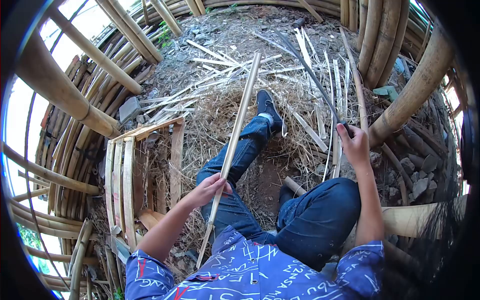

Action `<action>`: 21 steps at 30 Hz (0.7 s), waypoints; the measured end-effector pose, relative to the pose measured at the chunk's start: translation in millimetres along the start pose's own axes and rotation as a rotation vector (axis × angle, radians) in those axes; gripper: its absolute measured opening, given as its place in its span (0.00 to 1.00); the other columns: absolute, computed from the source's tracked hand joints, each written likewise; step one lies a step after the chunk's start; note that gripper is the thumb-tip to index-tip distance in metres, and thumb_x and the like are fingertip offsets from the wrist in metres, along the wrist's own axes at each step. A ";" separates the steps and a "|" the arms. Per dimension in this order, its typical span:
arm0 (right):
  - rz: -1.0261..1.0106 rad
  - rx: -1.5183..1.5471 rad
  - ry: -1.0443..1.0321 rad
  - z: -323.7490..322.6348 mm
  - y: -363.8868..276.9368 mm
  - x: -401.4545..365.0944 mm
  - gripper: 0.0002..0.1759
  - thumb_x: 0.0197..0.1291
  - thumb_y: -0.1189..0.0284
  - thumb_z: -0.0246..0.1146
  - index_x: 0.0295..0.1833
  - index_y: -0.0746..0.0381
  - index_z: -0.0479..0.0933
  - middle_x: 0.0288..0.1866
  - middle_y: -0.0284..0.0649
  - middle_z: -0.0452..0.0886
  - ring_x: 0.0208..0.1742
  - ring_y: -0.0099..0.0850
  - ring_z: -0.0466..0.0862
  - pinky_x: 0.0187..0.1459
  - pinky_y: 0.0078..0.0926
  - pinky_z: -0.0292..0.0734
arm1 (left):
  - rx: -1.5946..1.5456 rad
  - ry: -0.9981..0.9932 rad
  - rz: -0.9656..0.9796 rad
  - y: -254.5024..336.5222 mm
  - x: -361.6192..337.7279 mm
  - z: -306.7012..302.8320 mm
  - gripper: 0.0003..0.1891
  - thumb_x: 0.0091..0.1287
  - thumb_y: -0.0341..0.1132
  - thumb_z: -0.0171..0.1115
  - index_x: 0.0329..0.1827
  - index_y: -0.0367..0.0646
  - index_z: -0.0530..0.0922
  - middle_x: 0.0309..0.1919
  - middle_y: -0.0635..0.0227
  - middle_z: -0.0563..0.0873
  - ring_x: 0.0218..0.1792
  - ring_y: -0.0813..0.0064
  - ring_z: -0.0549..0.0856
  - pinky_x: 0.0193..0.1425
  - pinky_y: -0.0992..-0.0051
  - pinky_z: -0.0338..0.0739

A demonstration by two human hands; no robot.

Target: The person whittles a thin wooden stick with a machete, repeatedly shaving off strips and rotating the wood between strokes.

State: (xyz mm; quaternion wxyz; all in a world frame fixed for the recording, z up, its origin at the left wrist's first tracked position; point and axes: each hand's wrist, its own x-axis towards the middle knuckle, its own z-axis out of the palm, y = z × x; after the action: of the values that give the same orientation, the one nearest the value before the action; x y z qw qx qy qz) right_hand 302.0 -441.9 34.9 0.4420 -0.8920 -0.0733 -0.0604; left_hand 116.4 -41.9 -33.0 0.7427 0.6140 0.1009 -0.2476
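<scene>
My left hand (210, 189) is closed around a long split bamboo strip (242, 112) above my left thigh. The strip slants from near my shirt up to a cut end pointing away from me. In my right hand (356, 145), to the right of my right knee, is the dark handle of a long, thin machete (315, 79). Its blade points forward and left, apart from the strip.
Pale bamboo slivers (220, 65) and shavings litter the ground ahead of my legs. A wooden crate (129, 175) stands at left. Thick bamboo poles (410, 102) rise on both sides. Stones (424, 187) lie at right, and a concrete block (130, 108) sits behind the crate.
</scene>
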 end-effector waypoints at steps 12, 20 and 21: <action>-0.403 -0.158 -0.107 14.6 -50.5 -12.1 0.32 0.53 0.39 0.65 0.28 0.61 0.80 0.17 0.39 0.78 0.21 0.37 0.82 0.26 0.33 0.76 | 0.023 0.017 0.072 3.1 43.9 24.5 0.15 0.77 0.43 0.49 0.34 0.44 0.72 0.20 0.75 0.72 0.17 0.85 0.71 0.19 0.81 0.67; -0.657 -0.530 -0.326 39.9 -52.6 -10.8 0.37 0.55 0.34 0.58 0.24 0.61 0.77 0.18 0.45 0.80 0.22 0.41 0.84 0.26 0.36 0.77 | -0.128 -0.146 -0.062 12.5 55.9 66.3 0.15 0.79 0.47 0.45 0.37 0.48 0.70 0.18 0.83 0.60 0.17 0.89 0.58 0.18 0.83 0.53; -0.672 -0.582 -0.359 41.6 -50.8 -10.6 0.37 0.55 0.33 0.57 0.24 0.61 0.76 0.18 0.45 0.80 0.22 0.42 0.84 0.25 0.36 0.77 | -0.129 -0.149 -0.070 12.7 54.7 69.7 0.15 0.79 0.47 0.45 0.37 0.48 0.70 0.18 0.83 0.60 0.17 0.89 0.58 0.18 0.83 0.53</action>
State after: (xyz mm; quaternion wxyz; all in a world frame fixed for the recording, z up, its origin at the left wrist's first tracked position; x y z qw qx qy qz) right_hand 284.0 -379.2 47.6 0.1104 -0.9018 -0.4129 -0.0631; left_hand 158.8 -120.8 -31.1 0.7770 0.5410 0.0823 -0.3113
